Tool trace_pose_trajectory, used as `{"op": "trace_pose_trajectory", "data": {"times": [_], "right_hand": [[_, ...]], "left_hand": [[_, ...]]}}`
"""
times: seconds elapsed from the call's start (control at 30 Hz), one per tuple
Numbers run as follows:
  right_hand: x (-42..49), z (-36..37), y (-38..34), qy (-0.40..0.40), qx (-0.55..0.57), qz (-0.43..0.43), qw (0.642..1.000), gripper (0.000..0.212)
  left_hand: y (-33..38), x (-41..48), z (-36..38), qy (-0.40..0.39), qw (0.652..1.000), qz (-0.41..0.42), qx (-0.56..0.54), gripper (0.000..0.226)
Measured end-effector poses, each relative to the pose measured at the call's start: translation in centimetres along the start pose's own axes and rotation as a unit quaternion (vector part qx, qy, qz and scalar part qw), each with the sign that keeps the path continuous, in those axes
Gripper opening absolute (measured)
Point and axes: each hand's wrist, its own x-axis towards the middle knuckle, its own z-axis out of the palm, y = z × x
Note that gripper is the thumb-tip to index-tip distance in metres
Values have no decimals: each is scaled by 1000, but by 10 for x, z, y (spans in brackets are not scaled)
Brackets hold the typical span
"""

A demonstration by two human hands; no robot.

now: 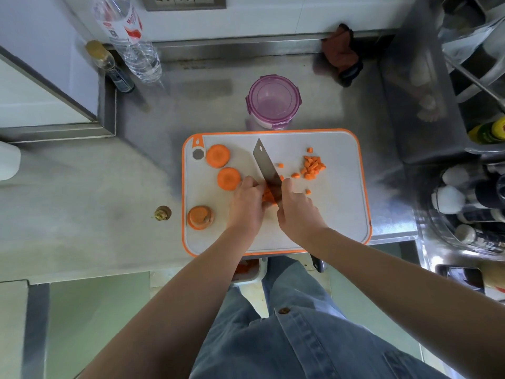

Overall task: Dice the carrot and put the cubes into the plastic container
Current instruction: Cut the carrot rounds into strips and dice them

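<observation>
Steel counter (pixel 82 203) stretching under everything, pale tiled floor below its near edge. Nearest, just past that edge and mostly hidden by the left forearm, white tub (pixel 250 272) sitting low with orange scraps in it. Board (pixel 341 214), white with an orange rim, lying on the counter and overhanging the near edge slightly.

Left hand (pixel 247 205) pressing down on the carrot (pixel 269 196) at mid-board, fingers curled closed over the piece. Right hand (pixel 296 212) wrapping shut around the knife (pixel 266 166) handle, blade slanting away and to the left, its edge resting on the carrot right beside the left fingertips.

Stub (pixel 199 217) of carrot standing near the board's left front corner; trimmed top (pixel 162 213) lying off the board on the counter just beside it. Two round slices (pixel 229 178) (pixel 217 155) lying flat, apart, farther along the left side. Cubes (pixel 313 166) heaping on the right of the blade, a few strays scattered between heap and knife.

Beyond the board's far edge, container (pixel 273 101) sitting with its purple-rimmed lid on; nothing orange showing through the clear lid. Farther back left, clear bottle (pixel 128 36) and small dark bottle (pixel 110 67) standing against the wall; reddish cloth (pixel 341 53) bunching at the back right. At right, rack (pixel 475 187) holding more bottles.
</observation>
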Motion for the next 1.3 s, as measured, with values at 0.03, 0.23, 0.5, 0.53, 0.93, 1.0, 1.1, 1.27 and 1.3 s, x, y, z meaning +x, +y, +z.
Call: {"op": "trace_pose_trajectory", "data": {"times": [0.03,0.23,0.5,0.53,0.93,1.0,1.1,1.27,1.3], "right_hand": [[1,1,-1,1,-4,1,1000,47],[1,10,-3,9,-37,11,999,54],[1,7,7,25,2,-3,1000,32],[0,4,9,26,8,-5,1000,32],[-8,-10,-5,8,-6,-18,1000,36],[-7,-6,-6,6,-5,-14,1000,43],[-6,-2,-7,3,-4,-1,1000,49],[-5,3,-11,4,-8,8,1000,43],[-4,4,-11,4,-14,5,1000,44]], "left_hand": [[-1,1,0,0,1000,4,0,21],[-5,2,3,11,1000,10,-2,22],[-2,-1,-3,25,999,16,16,31],[-2,-2,-4,25,999,17,14,32],[-6,-8,-11,38,999,-1,-7,26],[-8,-7,-8,39,999,0,-17,19],[-10,-6,-5,40,999,1,-15,12],[-8,-4,-3,44,999,-3,-5,3],[-8,-3,-3,45,999,-3,-7,2]]}}
